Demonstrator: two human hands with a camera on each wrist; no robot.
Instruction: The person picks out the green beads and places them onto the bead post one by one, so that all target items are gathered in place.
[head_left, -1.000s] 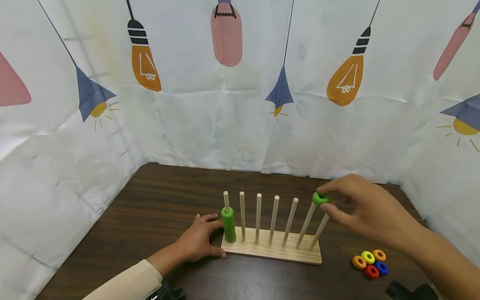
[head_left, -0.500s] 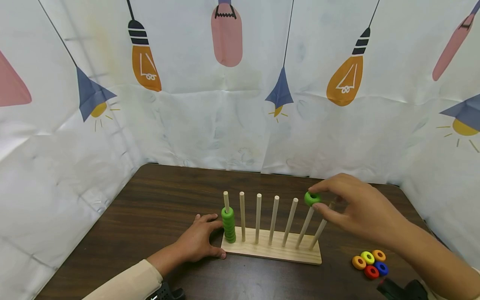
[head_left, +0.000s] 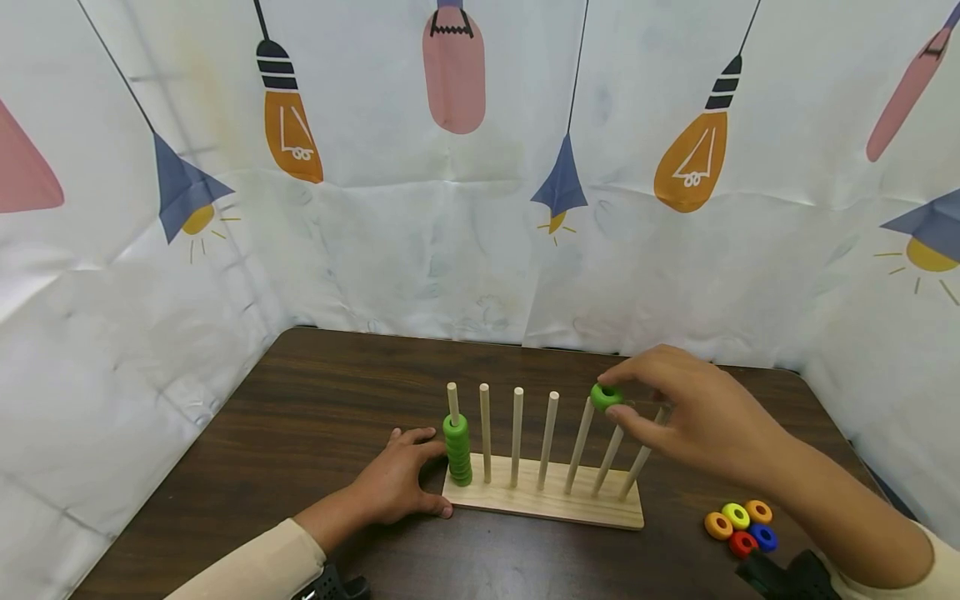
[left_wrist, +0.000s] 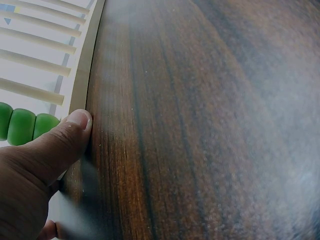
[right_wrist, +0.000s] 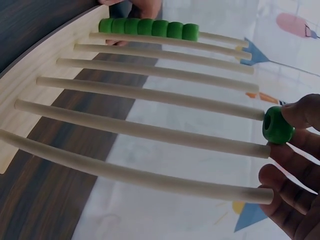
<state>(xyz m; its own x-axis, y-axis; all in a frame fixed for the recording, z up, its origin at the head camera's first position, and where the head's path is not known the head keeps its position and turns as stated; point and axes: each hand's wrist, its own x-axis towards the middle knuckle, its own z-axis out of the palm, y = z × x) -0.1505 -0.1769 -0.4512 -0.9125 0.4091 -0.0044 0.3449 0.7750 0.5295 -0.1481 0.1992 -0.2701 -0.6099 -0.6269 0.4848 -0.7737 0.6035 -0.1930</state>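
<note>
A green bead [head_left: 606, 397] is pinched between the thumb and fingers of my right hand [head_left: 693, 417]. It is level with the peg tips on the right half of a wooden peg stand [head_left: 540, 498]; in the right wrist view the held green bead [right_wrist: 280, 131] is right at one peg's tip. Several green beads [head_left: 457, 454] are stacked on the leftmost peg, with its top showing above them. My left hand [head_left: 401, 479] grips the stand's left end, thumb [left_wrist: 70, 132] along the front edge and fingers toward the back.
Loose beads lie on the dark wooden table [head_left: 360, 375] to the right of the stand: a red bead [head_left: 743, 544], a blue bead [head_left: 764, 536], a yellow bead [head_left: 736, 515] and two orange ones. A printed white curtain [head_left: 480, 250] hangs behind the table.
My right hand has moved left with the green bead, from the tips of the right-hand pegs toward the middle ones. My left hand and the stand have stayed put.
</note>
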